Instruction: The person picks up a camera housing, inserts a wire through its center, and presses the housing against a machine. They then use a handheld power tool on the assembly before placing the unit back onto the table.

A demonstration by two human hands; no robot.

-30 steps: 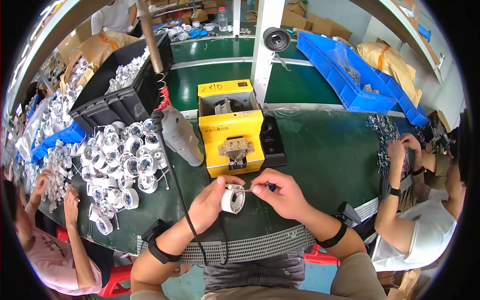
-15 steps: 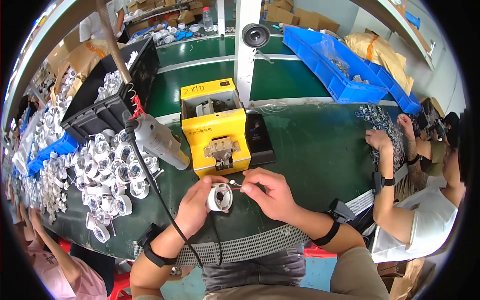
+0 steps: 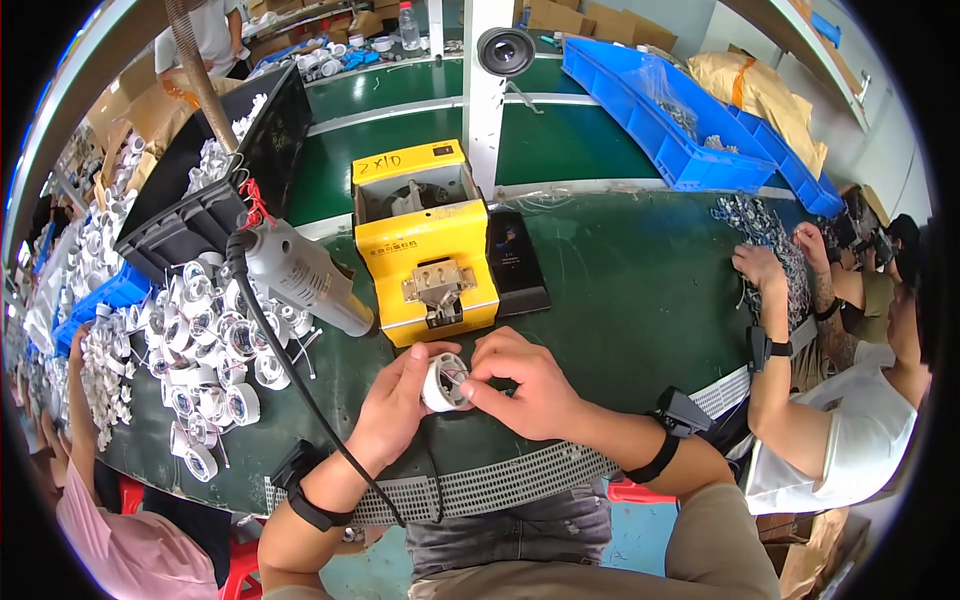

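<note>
Between my hands, close to the table's front edge, is a white round plastic housing with its open side turned to the right. My left hand is closed round its left side. At the opening, my right hand pinches thin wires that run into the housing; its fingertips reach the rim. The wires' ends are mostly hidden by my fingers. Just beyond my hands stands a yellow machine with a metal fixture on its front.
A heap of similar white housings lies to the left. A grey electric screwdriver rests beside the machine, its black cable crossing my left forearm. A black phone lies right of the machine. Blue bins stand far right; co-workers sit on both sides.
My right hand has moved left to the housing, bringing the wires with their small white connector into its opening. At left, a co-worker's arm has reached forward to the pile of small white parts.
</note>
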